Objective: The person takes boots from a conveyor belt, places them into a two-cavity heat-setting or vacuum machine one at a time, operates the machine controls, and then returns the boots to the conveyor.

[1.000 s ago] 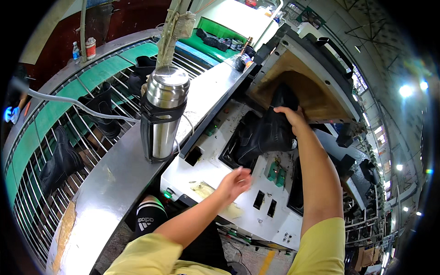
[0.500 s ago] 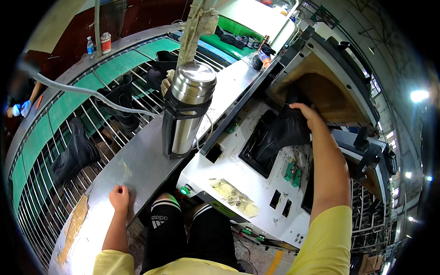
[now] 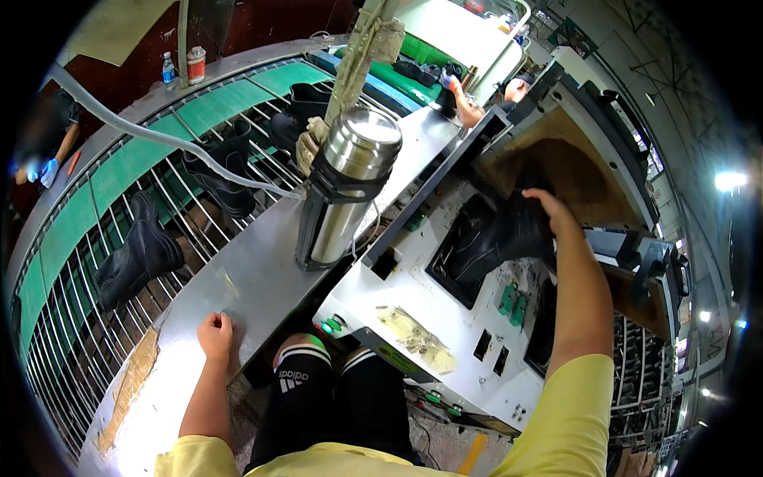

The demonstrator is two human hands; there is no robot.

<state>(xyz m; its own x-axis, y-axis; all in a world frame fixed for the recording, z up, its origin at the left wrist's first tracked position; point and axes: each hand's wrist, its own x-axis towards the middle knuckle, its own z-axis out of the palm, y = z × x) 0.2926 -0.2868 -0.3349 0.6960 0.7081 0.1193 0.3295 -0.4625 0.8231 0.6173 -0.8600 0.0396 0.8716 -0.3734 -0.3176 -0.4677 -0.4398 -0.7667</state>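
A black boot (image 3: 501,242) lies tilted over a dark rectangular recess in the white machine (image 3: 381,290), toe toward the recess. My right hand (image 3: 548,208) is closed on the boot's upper end; part of the fingers is hidden behind it. Over the boot stands the machine's raised lid (image 3: 608,179), with a brown inner face. My left hand (image 3: 215,335) rests curled at the metal tabletop (image 3: 254,294), and nothing shows in it. Beyond that hand a large steel flask (image 3: 338,215) with a black handle stands on the tabletop.
Several black boots, one nearby (image 3: 137,250), lie on the rod conveyor (image 3: 75,318) at left. A grey hose (image 3: 151,133) crosses above it. Another person's gloved hand (image 3: 49,172) shows far left. At the back, another arm (image 3: 465,110) reaches near the tabletop.
The view has shifted slightly, so most things sit a little farther right. My right hand keeps its hold on the boot. At the back the other person's arm shows more.
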